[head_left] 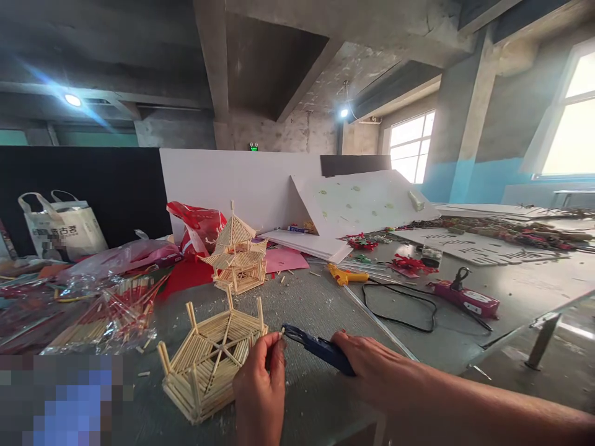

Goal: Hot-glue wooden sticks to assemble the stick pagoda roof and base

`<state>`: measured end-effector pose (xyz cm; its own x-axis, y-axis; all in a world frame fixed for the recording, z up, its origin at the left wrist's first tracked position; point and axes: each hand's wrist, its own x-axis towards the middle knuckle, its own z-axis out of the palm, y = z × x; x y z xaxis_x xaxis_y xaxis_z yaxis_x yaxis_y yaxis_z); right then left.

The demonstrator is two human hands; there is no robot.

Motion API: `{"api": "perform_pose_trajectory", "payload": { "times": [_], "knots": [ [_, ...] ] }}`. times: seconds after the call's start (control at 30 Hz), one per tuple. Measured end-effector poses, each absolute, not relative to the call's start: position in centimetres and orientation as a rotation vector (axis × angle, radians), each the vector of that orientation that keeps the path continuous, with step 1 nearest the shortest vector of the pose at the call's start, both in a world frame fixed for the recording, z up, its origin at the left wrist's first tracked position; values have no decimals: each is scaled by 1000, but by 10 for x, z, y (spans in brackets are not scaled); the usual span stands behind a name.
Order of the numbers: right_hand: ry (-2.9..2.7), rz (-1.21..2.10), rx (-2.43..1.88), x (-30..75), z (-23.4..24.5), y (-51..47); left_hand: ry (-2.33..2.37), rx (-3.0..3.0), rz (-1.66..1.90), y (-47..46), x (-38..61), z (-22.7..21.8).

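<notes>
My left hand (261,381) pinches a short wooden stick (281,331) between thumb and fingertips. My right hand (372,362) is wrapped round a dark blue cutter (320,348), possibly nippers, whose tip meets the stick's end or lies just beside it. Whether its jaws are closed I cannot make out. Left of my left hand lies a hexagonal stick base (199,396) with upright posts at its corners and spokes across the middle. My left hand covers part of its right side. Behind it stands a tiered stick pagoda (236,257) with a pointed roof.
Plastic bags of sticks (111,310) crowd the left side. A yellow glue gun (346,274) lies ahead, its black cord running right near a dark red power strip (467,298). White boards (311,244) are stacked behind. Stick scraps dot the grey table (325,396).
</notes>
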<state>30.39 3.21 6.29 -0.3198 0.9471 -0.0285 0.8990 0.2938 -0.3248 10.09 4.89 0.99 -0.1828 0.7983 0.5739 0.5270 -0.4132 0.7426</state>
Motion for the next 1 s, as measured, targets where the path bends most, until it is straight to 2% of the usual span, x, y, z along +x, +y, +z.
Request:
{"api": "perform_pose_trajectory", "payload": {
  "times": [0.3, 0.77, 1.0],
  "knots": [
    [-2399, 455, -1700, 304, 65, 31, 1547, 1898, 1595, 44, 100, 17],
    [-2487, 237, -1693, 302, 61, 40, 1578, 1867, 1574, 45, 102, 19],
    [-2448, 267, -1739, 296, 72, 39, 1627, 1969, 1568, 46, 102, 24]
  ]
}}
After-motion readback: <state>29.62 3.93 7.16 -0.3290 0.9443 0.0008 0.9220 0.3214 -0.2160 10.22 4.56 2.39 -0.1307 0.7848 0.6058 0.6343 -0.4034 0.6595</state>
